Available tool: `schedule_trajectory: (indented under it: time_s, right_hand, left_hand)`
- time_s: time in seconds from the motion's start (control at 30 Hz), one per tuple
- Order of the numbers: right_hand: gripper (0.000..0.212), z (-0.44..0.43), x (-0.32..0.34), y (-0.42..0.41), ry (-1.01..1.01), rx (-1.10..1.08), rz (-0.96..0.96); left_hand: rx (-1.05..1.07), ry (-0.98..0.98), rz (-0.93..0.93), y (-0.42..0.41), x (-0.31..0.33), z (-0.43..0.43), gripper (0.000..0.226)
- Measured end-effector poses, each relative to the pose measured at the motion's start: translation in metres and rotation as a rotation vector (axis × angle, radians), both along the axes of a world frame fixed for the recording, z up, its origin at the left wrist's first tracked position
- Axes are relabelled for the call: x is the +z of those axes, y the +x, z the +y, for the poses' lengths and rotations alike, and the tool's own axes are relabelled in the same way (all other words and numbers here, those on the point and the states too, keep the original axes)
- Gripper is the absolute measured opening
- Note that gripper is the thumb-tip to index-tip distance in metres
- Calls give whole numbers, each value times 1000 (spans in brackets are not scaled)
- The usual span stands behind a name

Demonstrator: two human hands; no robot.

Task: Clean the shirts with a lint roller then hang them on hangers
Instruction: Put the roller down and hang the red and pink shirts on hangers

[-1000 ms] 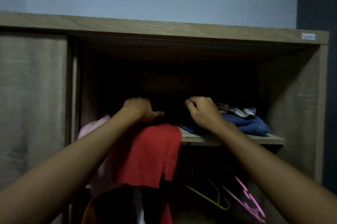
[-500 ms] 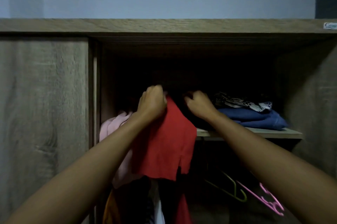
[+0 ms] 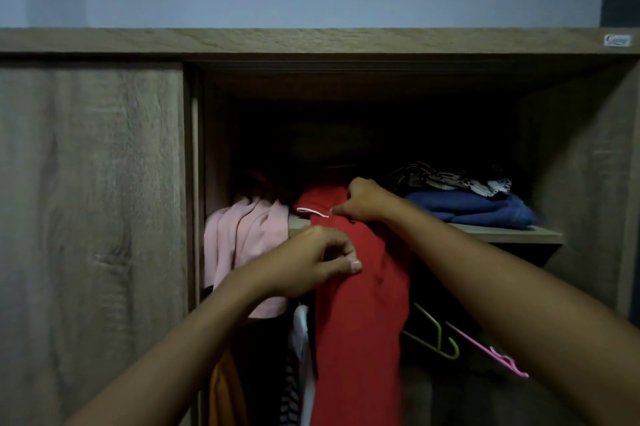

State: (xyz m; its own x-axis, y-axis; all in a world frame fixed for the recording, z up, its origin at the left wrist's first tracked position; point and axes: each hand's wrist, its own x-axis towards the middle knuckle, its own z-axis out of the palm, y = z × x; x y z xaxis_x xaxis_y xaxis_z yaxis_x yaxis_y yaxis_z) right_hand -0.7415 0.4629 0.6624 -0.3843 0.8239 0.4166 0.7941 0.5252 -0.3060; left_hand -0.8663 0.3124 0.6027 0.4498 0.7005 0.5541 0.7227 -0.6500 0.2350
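A red shirt (image 3: 360, 314) hangs down from the wardrobe shelf (image 3: 502, 234) over the shelf's front edge, its white neck tag showing at the top. My left hand (image 3: 308, 263) pinches the shirt's left edge just below the shelf. Higher up, at the collar, my right hand (image 3: 363, 200) grips the same shirt. A green hanger (image 3: 434, 335) and a pink hanger (image 3: 491, 353) hang below the shelf to the right. No lint roller is in view.
A pink garment (image 3: 242, 242) droops off the shelf's left end. Folded blue clothes (image 3: 474, 209) with a patterned piece on top lie on the shelf's right. Orange and striped clothes hang below. A closed wooden door (image 3: 90, 217) is on the left.
The red shirt has come further off the shelf and hangs longer. My left hand dropped below the shelf edge; my right hand moved onto the shirt's collar.
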Motion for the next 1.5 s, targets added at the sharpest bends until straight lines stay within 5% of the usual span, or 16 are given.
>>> schedule_trajectory:
  time_s: [0.27, 0.37, 0.47, 0.6, 0.73, 0.87, 1.0, 1.1, 1.2, 1.4, 1.5]
  right_hand:
    - [33, -46, -9, 27, 477, 189, 478]
    - [30, -61, -40, 38, 566, 284, 387]
    - [25, -64, -67, 41, 421, 366, 263]
    - [30, -64, -67, 48, 234, 415, 190]
    - [6, -61, -37, 55, 21, 412, 244]
    - [45, -55, -10, 51, -228, 220, 681]
    - [82, -42, -2, 45, -182, 34, 438]
    - [56, -38, -5, 38, -113, 12, 248]
    - [17, -44, -12, 39, -82, 102, 315]
    - [20, -56, -25, 60, -7, 330, 485]
    - [13, -82, -26, 67, -63, 467, 510]
  left_hand:
    - [452, 352, -458, -42, 40, 14, 34]
    - [595, 212, -485, -53, 46, 27, 58]
    - [692, -13, -387, -47, 41, 40, 96]
    - [597, -82, -221, -27, 37, 44, 56]
    - [469, 107, -222, -19, 33, 36, 28]
    - [369, 391, -173, -11, 13, 27, 15]
    - [208, 501, 61, -2, -14, 15, 36]
    - [164, 478, 145, 5, -27, 8, 45]
    - [155, 445, 125, 5, -32, 4, 39]
    - [104, 352, -191, -6, -24, -30, 39]
    - [124, 503, -364, -15, -8, -48, 20]
